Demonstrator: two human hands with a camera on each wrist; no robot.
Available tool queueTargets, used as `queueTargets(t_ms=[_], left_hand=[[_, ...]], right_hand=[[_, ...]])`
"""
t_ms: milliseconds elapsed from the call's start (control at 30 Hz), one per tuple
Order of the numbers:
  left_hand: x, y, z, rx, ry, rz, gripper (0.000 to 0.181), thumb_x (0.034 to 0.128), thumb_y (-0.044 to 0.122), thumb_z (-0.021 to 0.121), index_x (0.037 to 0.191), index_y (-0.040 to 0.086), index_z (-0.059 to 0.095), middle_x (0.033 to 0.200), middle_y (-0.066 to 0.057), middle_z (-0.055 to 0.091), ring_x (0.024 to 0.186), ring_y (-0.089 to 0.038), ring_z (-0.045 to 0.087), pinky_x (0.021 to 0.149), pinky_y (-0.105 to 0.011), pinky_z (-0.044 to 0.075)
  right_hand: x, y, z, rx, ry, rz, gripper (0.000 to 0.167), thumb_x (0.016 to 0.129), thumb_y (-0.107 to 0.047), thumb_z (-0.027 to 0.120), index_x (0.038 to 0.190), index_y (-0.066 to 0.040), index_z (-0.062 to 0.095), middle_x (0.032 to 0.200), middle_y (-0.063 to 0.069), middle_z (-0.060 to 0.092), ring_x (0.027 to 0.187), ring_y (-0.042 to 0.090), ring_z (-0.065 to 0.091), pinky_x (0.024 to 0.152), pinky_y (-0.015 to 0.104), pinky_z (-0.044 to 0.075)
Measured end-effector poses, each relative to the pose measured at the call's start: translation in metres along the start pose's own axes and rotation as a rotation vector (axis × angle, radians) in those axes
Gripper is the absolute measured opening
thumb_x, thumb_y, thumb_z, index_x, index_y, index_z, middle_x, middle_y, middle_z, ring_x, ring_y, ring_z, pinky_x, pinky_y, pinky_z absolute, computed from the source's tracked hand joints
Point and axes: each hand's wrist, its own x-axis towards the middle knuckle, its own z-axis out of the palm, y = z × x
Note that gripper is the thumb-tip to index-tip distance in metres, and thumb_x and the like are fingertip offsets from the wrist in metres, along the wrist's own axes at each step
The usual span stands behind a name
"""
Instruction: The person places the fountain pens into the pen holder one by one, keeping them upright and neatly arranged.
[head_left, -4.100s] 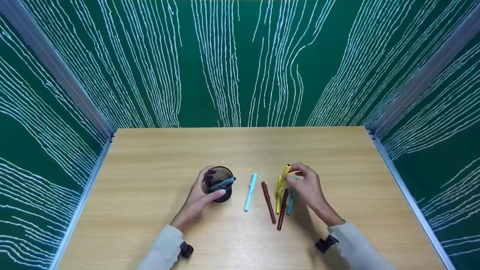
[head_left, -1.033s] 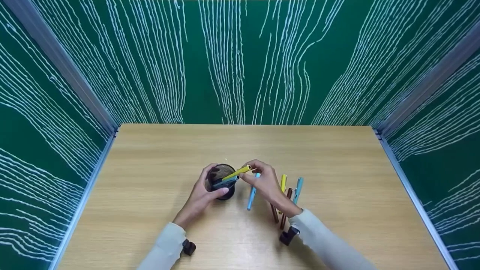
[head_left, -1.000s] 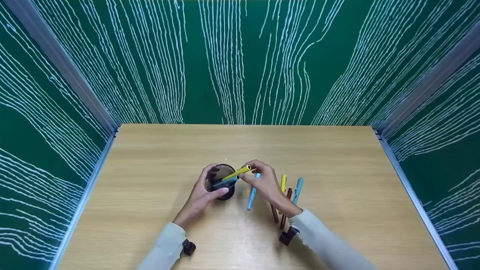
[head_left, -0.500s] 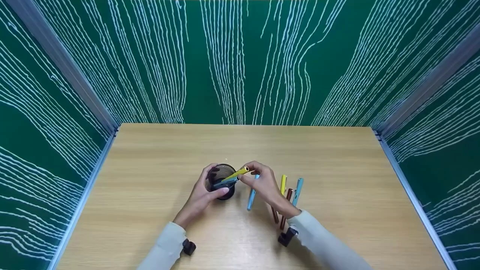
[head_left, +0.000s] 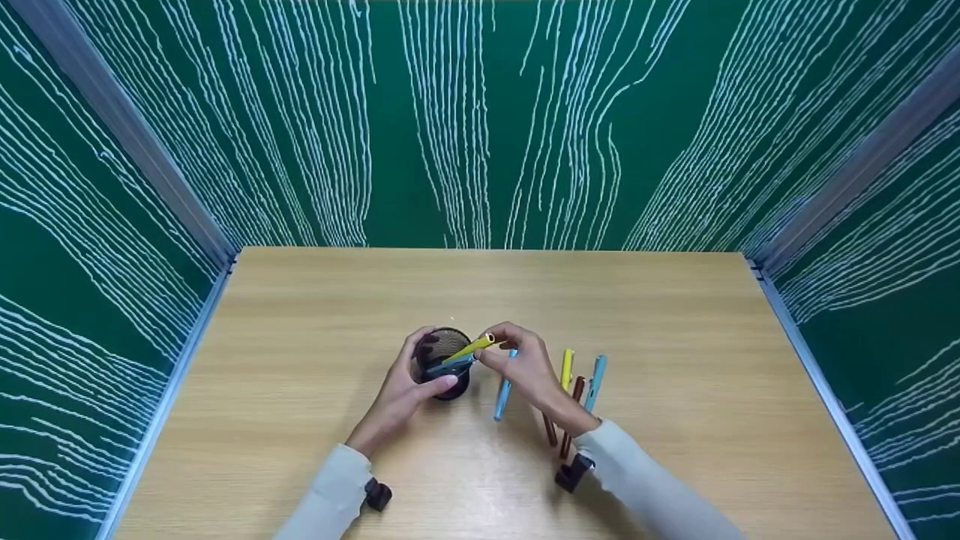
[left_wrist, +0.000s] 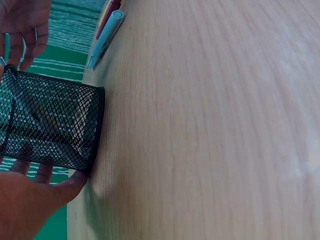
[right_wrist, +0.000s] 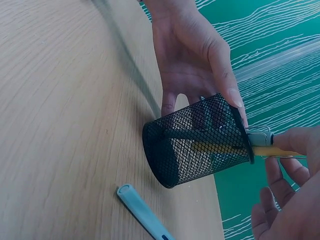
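Observation:
My left hand grips a black mesh pen cup, thumb on the near side and fingers round the far side. The cup's base rests on the table in the left wrist view. Inside, a teal pen leans toward the right, its end past the rim. At the cup's mouth my right hand pinches a yellow pen, whose lower part is inside the mesh. Right beside that hand, a light blue pen lies on the table, its upper end partly behind the fingers.
Right of the cup on the wooden table lie another yellow pen, a teal pen and two dark red pens, partly under the right forearm. Green walls with white lines enclose the back and sides.
My right hand has carried the yellow pen left from the group of pens to the cup. Over the last second the pen slid slightly lower into it. The left hand keeps its hold.

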Motion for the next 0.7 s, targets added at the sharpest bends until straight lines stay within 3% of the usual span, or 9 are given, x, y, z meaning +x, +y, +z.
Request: queueTargets(t_ms=[233, 433, 700], left_hand=[[-0.001, 0.000, -0.001, 0.015, -0.005, -0.006, 0.092, 0.0925, 0.016, 0.089, 0.168, 0.017, 0.038, 0.164, -0.012, 0.051, 0.152, -0.034, 0.047, 0.131, -0.055, 0.027], [-0.001, 0.001, -0.001, 0.017, 0.003, -0.008, 0.092, 0.0917, 0.015, 0.090, 0.168, 0.017, 0.039, 0.162, -0.013, 0.053, 0.152, -0.035, 0.046, 0.131, -0.055, 0.026], [0.000, -0.001, -0.001, -0.029, -0.014, 0.000, 0.092, 0.0925, 0.010, 0.088, 0.168, 0.014, 0.036, 0.162, -0.016, 0.051, 0.151, -0.035, 0.047, 0.131, -0.054, 0.028]], right_hand=[[0.000, 0.000, -0.003, 0.004, -0.009, -0.035, 0.017, 0.091, -0.006, 0.086, 0.106, -0.007, 0.081, 0.105, 0.005, 0.080, 0.106, 0.027, 0.071, 0.099, 0.046, 0.052], [-0.004, 0.001, -0.013, 0.029, -0.008, -0.048, 0.016, 0.092, -0.004, 0.086, 0.107, -0.006, 0.080, 0.103, 0.008, 0.080, 0.106, 0.028, 0.072, 0.099, 0.044, 0.053], [-0.012, 0.009, -0.033, 0.007, 0.019, -0.004, 0.014, 0.095, -0.005, 0.085, 0.107, -0.009, 0.080, 0.104, 0.005, 0.079, 0.109, 0.033, 0.070, 0.100, 0.044, 0.050]])
